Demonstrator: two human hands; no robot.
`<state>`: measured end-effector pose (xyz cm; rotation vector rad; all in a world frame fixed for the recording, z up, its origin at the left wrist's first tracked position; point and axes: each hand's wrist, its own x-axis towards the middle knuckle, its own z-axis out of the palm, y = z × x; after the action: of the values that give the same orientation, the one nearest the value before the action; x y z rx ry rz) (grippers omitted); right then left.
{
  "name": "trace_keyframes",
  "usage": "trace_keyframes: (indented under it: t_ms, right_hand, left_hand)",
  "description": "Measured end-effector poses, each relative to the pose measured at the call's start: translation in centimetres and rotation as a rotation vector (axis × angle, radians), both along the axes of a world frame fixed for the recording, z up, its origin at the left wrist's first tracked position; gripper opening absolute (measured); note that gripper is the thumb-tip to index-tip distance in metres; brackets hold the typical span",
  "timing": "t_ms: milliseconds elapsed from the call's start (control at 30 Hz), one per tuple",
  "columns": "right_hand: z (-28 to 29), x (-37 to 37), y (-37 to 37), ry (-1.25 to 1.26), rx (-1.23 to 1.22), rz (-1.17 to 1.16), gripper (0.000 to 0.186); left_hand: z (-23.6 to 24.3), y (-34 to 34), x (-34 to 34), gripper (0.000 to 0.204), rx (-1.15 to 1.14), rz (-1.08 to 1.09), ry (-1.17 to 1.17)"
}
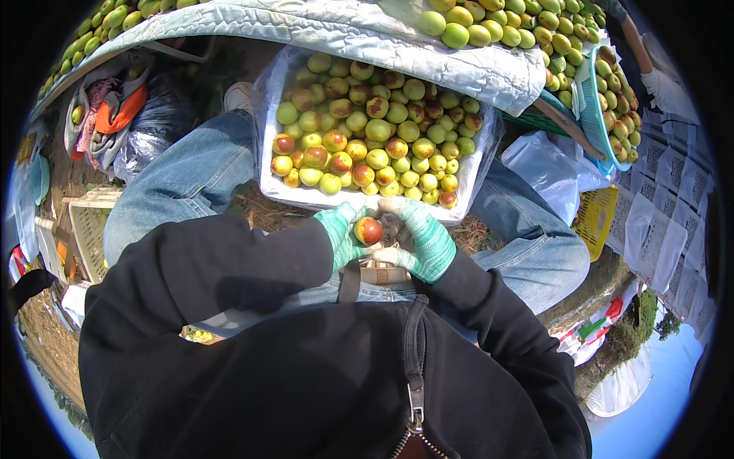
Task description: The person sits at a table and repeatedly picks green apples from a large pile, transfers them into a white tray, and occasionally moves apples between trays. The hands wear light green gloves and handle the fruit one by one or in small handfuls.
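Both my hands wear teal gloves with pale fingertips and meet in front of my lap. My left hand (342, 231) is closed on a round jujube (368, 230), red-brown on top with a yellowish lower side. Close against its other side is my right hand (428, 243), fingers curved and apart; its thumb reaches just below the fruit. The space inside the right fingers is shaded, and I make out nothing held there. Just beyond my hands stands a white foam box (302, 195) lined with clear plastic, full of green, yellow and red-patched jujubes (375, 130).
Past the box, a pale blue quilted cloth (336, 23) edges a raised heap of green jujubes (489, 23). A turquoise basket (590, 115) of jujubes stands at far right, near a yellow crate (595, 218). Bags (157, 126) and a cream crate (90, 229) lie at left.
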<state>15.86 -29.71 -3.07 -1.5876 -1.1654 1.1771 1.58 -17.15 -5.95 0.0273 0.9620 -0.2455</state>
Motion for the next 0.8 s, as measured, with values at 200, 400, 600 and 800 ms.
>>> trace_keyframes:
  t_ms: [200,400,600,800]
  right_hand:
    - [-0.8,-0.9,-0.7,-0.08,-0.372,-0.008,0.044]
    - [2.9,1.7,2.8,-0.13,0.047,-0.448,0.05]
    - [12.9,-8.4,17.2,0.287,0.52,-0.047,0.056]
    - [18.5,-19.9,24.0,0.244,0.568,0.582,0.057]
  left_hand:
    - [0.0,-0.4,-0.7,0.05,0.008,-0.178,-0.023]
    - [-1.1,0.0,-0.1,0.042,0.004,-0.452,0.066]
    - [-1.1,-1.5,2.4,0.029,0.259,-0.292,0.134]
    - [-1.1,-1.7,5.2,0.023,0.33,-0.456,0.035]
